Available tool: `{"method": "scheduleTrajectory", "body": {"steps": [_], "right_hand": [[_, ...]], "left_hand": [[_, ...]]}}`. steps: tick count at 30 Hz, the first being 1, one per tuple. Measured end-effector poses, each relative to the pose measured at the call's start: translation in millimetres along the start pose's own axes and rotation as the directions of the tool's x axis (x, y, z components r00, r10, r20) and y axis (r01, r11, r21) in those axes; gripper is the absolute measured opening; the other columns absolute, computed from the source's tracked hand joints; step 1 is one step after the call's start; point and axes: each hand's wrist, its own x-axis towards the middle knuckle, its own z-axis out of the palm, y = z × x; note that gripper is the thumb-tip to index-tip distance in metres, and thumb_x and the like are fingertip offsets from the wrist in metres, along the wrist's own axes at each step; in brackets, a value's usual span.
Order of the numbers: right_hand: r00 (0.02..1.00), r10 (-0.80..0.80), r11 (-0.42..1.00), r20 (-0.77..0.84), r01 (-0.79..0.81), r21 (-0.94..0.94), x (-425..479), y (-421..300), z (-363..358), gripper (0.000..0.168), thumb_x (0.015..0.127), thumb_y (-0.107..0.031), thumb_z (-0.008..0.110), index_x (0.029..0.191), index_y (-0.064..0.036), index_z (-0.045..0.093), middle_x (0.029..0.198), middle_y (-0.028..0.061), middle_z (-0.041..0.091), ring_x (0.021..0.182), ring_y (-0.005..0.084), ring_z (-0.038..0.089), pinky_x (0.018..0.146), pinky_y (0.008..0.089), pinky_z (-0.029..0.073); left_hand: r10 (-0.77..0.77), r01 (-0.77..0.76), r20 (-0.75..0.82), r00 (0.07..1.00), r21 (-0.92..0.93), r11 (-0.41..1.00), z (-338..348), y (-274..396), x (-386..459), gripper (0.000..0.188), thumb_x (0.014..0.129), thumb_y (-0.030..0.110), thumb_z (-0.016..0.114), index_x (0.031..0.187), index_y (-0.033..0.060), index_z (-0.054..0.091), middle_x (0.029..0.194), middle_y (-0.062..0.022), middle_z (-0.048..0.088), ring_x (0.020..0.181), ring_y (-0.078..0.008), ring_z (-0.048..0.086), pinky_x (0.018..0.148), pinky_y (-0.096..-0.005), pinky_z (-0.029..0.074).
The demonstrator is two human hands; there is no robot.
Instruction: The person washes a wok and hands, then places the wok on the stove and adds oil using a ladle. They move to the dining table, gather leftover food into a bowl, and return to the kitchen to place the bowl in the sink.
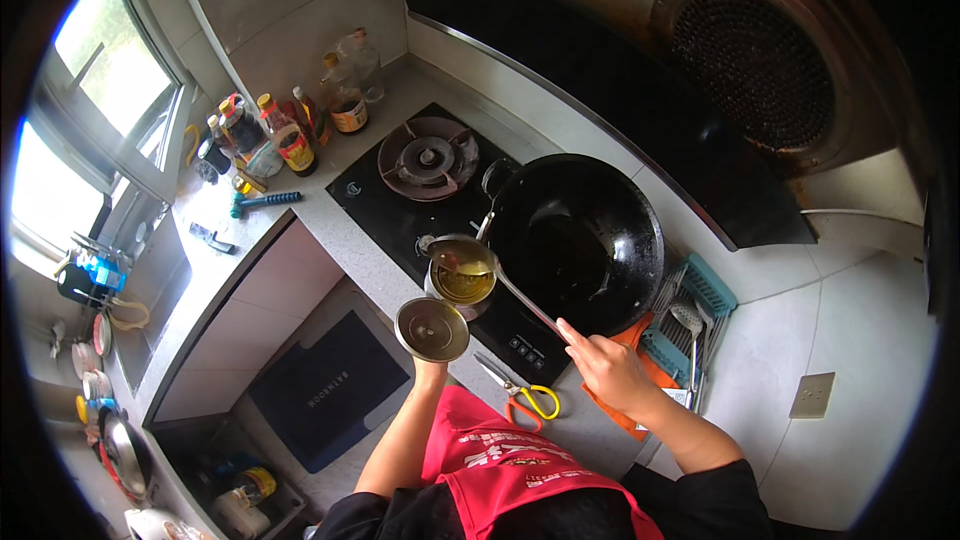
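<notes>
My right hand (606, 373) grips the handle of a metal ladle (463, 256), whose bowl holds some yellowish liquid. The ladle's bowl is over an open metal pot (463, 286) of yellow oil at the stove's front edge. A round metal lid (432, 329) is held beside the pot by my left hand (430, 369), which is mostly hidden beneath it. Behind the ladle, a large black wok (574, 240) sits on the black glass gas stove (375, 202), with a little dark liquid shining inside.
Scissors (525, 397) with yellow and orange handles lie on the counter near my body. Sauce bottles (289, 136) stand at the back left, near a blue-handled tool (264, 200). Right of the wok are an orange cloth (616, 411) and a teal rack (709, 286). A range hood (592, 82) hangs above.
</notes>
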Motion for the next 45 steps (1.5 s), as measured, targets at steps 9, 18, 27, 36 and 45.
{"method": "scheduleTrajectory", "body": {"steps": [9, 18, 27, 36, 45], "right_hand": [[0.681, 0.577, 0.212, 0.450, -0.657, 0.723, 3.3, 70.6, -22.6, 0.040, 0.092, -0.015, 0.054, 0.130, -0.007, 0.047, 0.067, 0.0036, 0.056, 0.047, 0.0053, 0.046, 0.039, 0.0201, 0.038], [0.837, 0.537, 0.806, -0.102, -0.545, -0.231, -15.6, 135.4, 21.5, 0.033, 0.087, -0.014, 0.053, 0.119, -0.007, 0.056, 0.069, 0.0221, 0.062, 0.062, 0.0389, 0.061, 0.058, 0.0475, 0.049], [0.570, 0.551, -0.043, 0.609, -0.710, 0.703, -18.7, 87.3, 28.1, 0.043, 0.094, -0.016, 0.052, 0.134, -0.005, 0.041, 0.071, 0.0036, 0.053, 0.050, 0.0049, 0.041, 0.042, 0.0193, 0.032], [0.641, 0.561, 0.164, 0.524, -0.707, 0.688, -13.3, 23.1, -35.9, 0.048, 0.089, -0.007, 0.055, 0.135, -0.006, 0.040, 0.067, 0.0022, 0.053, 0.047, 0.0048, 0.043, 0.040, 0.0192, 0.034], [0.782, 0.455, 0.370, 0.426, -0.601, 0.708, 4.9, -7.5, -33.4, 0.048, 0.089, -0.006, 0.056, 0.135, -0.007, 0.041, 0.067, 0.0003, 0.053, 0.049, 0.0042, 0.044, 0.045, 0.0184, 0.037]], "left_hand": [[-0.043, 0.043, 0.016, 0.999, -0.026, 0.999, -4.4, -7.6, 0.7, 0.031, 0.086, 0.015, 0.062, 0.116, 0.0080, 0.053, 0.106, -0.0025, 0.057, 0.096, -0.0130, 0.055, 0.081, -0.0288, 0.046], [-0.071, 0.072, 0.021, 0.997, -0.037, 0.997, -5.4, -3.3, -2.9, 0.030, 0.087, 0.016, 0.061, 0.115, 0.0082, 0.052, 0.106, -0.0022, 0.057, 0.096, -0.0127, 0.054, 0.082, -0.0287, 0.046], [-0.083, 0.084, 0.024, 0.996, -0.035, 0.996, -7.2, -5.8, -4.3, 0.029, 0.088, 0.017, 0.060, 0.115, 0.0084, 0.052, 0.106, -0.0019, 0.056, 0.096, -0.0124, 0.054, 0.082, -0.0285, 0.046], [-0.054, 0.055, 0.024, 0.998, -0.015, 0.998, -7.6, -3.8, -2.9, 0.028, 0.089, 0.018, 0.060, 0.114, 0.0085, 0.052, 0.106, -0.0016, 0.056, 0.096, -0.0121, 0.054, 0.082, -0.0284, 0.046], [-0.035, 0.035, 0.017, 0.999, 0.034, 0.999, -0.1, -1.7, -3.6, 0.027, 0.089, 0.019, 0.059, 0.114, 0.0087, 0.052, 0.106, -0.0013, 0.056, 0.096, -0.0119, 0.053, 0.082, -0.0283, 0.045]]}}
